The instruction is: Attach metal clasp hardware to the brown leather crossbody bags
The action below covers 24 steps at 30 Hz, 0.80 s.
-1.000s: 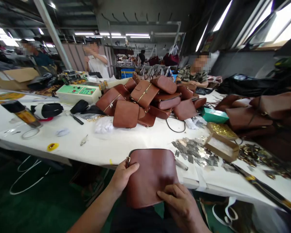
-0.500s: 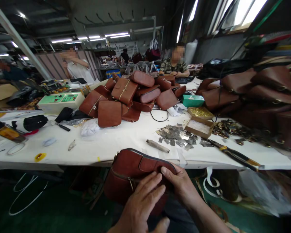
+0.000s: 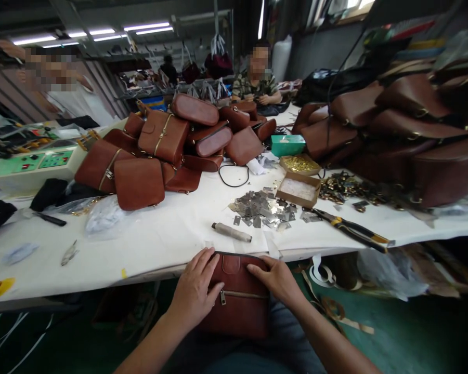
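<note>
A reddish-brown leather handbag [image 3: 244, 317] rests upright on my lap at the table's front edge, its zipped face toward me. Across that face runs a zipper with a metal pull [image 3: 223, 297], and a small leather tab [image 3: 231, 265] sits above it. My left hand [image 3: 197, 291] grips the bag's upper left side, fingers over the top edge and thumb on the front. On the upper right corner my right hand [image 3: 278, 280] is closed, thumb in front; its other fingers are mostly hidden behind the leather.
On the white table [image 3: 187, 228] lie a wrapped rod [image 3: 232, 232], a heap of metal plates [image 3: 257, 208], pliers [image 3: 353, 228] and a cardboard box [image 3: 298, 189]. Piled brown bags [image 3: 140, 183] stand behind, with more bags [image 3: 448, 166] at right. A person [image 3: 257, 78] sits across the table.
My left hand has moved from the bag's front to its upper left side. The bag has turned from tilted to nearly square toward me. The view has swung right.
</note>
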Available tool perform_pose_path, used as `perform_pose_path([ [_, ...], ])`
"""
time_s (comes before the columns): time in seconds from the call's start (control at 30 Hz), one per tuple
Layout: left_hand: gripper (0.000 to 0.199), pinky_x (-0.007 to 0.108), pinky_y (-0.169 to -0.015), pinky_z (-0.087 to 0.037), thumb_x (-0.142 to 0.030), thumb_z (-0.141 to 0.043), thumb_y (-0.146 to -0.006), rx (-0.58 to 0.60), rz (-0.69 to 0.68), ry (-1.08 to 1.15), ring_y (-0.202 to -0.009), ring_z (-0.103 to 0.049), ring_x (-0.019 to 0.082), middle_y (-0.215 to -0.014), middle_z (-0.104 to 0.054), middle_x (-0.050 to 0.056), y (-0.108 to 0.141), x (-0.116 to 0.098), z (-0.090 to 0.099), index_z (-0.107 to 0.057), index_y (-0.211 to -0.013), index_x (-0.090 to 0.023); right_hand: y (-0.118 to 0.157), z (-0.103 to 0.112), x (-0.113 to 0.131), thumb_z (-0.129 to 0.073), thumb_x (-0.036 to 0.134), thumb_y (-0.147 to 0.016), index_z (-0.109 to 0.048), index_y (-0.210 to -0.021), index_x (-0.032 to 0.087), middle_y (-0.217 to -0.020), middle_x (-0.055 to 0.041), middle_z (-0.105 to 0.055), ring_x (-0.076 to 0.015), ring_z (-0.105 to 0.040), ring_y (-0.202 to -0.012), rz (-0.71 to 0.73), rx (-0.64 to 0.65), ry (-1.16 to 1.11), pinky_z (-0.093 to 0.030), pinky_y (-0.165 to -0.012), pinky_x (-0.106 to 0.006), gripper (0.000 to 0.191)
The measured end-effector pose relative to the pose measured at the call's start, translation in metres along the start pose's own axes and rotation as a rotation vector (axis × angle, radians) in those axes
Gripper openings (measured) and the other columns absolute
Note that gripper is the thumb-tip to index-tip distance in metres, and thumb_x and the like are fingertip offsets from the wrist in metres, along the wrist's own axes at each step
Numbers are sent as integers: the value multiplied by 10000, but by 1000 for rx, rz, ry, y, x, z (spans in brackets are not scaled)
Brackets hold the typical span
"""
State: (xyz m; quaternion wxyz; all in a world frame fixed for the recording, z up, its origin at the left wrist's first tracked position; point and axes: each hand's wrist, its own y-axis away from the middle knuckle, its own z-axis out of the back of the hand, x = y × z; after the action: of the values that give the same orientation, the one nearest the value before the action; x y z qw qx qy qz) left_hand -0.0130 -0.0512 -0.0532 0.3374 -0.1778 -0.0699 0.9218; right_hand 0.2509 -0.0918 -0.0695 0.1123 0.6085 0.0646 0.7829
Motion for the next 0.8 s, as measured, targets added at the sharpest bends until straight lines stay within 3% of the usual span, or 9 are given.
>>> perform_pose_path([
  [0.2,646,540,-1144,-503,-340,-684,-931,-79,23,-20,-1351,-561,325,-1473,-585,151,-3,15,-10,-474,-1522,-186,-17,52,7,-678,522,-874,-801,-951,234,-947,-66,-814,-273,-746,-865,126,-381,285,-562,-825,-370,322],
  [0.5,567,417,-1037,-554,-329,-665,-945,-189,-6,-131,-1202,-644,292,-1346,-651,123,0,20,-18,-517,-1475,-194,-83,137,18,-649,459,-863,-809,-885,242,-898,-43,-816,-241,-736,-834,144,-566,530,-529,-805,-328,270],
  [0.63,500,372,-998,-532,-345,-621,-966,-274,-90,-185,-1131,-660,272,-1267,-669,122,2,30,-20,-550,-1437,-190,-102,198,7,-625,450,-881,-817,-1000,219,-939,-67,-814,-240,-730,-842,35,-757,576,-527,-794,-332,324],
  [0.8,467,412,-925,-492,-429,-660,-932,-287,-180,-238,-1049,-650,295,-1132,-706,105,-5,44,-21,-611,-1335,-197,-99,290,-9,-620,398,-875,-795,-1106,90,-1169,-273,-723,-323,-694,-1019,-137,-1044,696,-482,-848,-431,423],
])
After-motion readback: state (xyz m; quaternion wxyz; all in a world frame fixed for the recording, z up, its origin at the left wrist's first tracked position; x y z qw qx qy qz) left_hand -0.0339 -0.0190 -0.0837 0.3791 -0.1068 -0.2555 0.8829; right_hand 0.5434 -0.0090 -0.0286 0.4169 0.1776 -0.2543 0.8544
